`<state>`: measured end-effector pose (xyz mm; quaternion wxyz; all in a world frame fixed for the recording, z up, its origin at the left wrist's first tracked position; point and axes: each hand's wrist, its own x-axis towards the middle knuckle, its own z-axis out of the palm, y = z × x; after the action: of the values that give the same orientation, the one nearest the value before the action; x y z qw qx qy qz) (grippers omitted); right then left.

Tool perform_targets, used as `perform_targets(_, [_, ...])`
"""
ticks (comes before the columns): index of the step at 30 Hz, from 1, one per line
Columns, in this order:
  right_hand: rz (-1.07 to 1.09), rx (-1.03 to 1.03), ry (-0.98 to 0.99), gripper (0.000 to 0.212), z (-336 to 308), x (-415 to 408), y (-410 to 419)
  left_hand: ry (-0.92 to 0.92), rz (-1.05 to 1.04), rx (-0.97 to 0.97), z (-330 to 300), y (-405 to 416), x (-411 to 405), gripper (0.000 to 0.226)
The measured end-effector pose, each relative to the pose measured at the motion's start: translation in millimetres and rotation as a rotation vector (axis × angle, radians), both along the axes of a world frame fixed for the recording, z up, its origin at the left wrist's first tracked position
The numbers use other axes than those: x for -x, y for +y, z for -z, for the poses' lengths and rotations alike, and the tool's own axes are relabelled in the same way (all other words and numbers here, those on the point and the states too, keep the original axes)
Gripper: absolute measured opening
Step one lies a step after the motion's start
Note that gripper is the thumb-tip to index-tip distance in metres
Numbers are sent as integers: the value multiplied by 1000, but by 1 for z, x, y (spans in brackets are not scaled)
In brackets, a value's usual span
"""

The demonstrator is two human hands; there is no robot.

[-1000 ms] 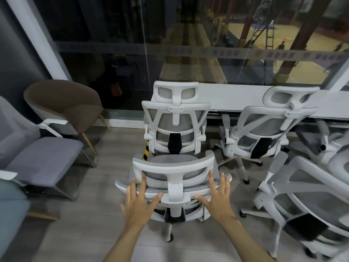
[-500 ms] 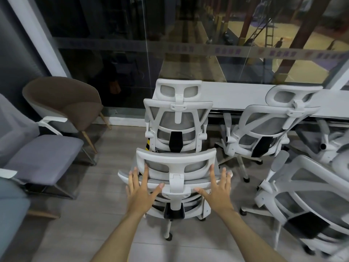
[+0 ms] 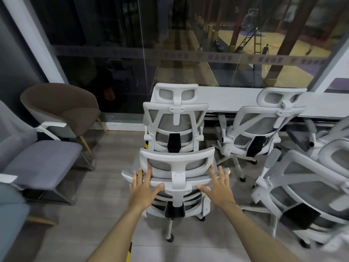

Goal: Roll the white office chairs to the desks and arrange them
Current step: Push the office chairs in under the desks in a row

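Observation:
A white mesh office chair (image 3: 177, 167) stands right in front of me, its back towards me. My left hand (image 3: 144, 188) and my right hand (image 3: 219, 186) lie flat with spread fingers against the top of its backrest, either side of the headrest post. Just beyond it a second white office chair (image 3: 176, 118) faces the long white desk (image 3: 226, 97) under the window. A third white chair (image 3: 264, 120) sits at the desk to the right.
More white chairs (image 3: 309, 186) crowd the right side, close to the chair I touch. On the left stand a brown tub chair (image 3: 62, 108) and a grey cushioned chair (image 3: 37, 157). A glass wall (image 3: 132, 53) backs the desk. Bare floor lies left of centre.
The chair under my hands has rolled forward, closer to the chair at the desk, and my arms have stretched out with it. My fingers stay spread on the backrest.

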<state>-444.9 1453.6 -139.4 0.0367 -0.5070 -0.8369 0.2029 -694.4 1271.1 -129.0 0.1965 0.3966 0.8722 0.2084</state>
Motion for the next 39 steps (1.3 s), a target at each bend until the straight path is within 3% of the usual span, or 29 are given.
perform_targets(4, [-51, -61, 38, 94, -15, -11, -7, 44, -40, -173, -13, -8, -3, 76])
perform_targets(8, [-63, -147, 53, 70, -32, -35, -7, 221, -23, -353, -34, -5, -19, 49])
perform_targets(14, [-2, -226, 54, 45, -65, -88, 22, 340, 71, -452, -62, 27, -72, 31])
perform_targets(20, [79, -219, 86, 42, -81, -180, 72, 402, 232, -514, -73, 98, -169, 25])
perform_targets(31, [240, -215, 120, 43, -81, -399, 165, 411, 436, -444, -87, 271, -375, 32])
perform_targets(39, [470, -326, 117, 36, -55, -506, 226, 358, 626, -365, -69, 385, -461, 36])
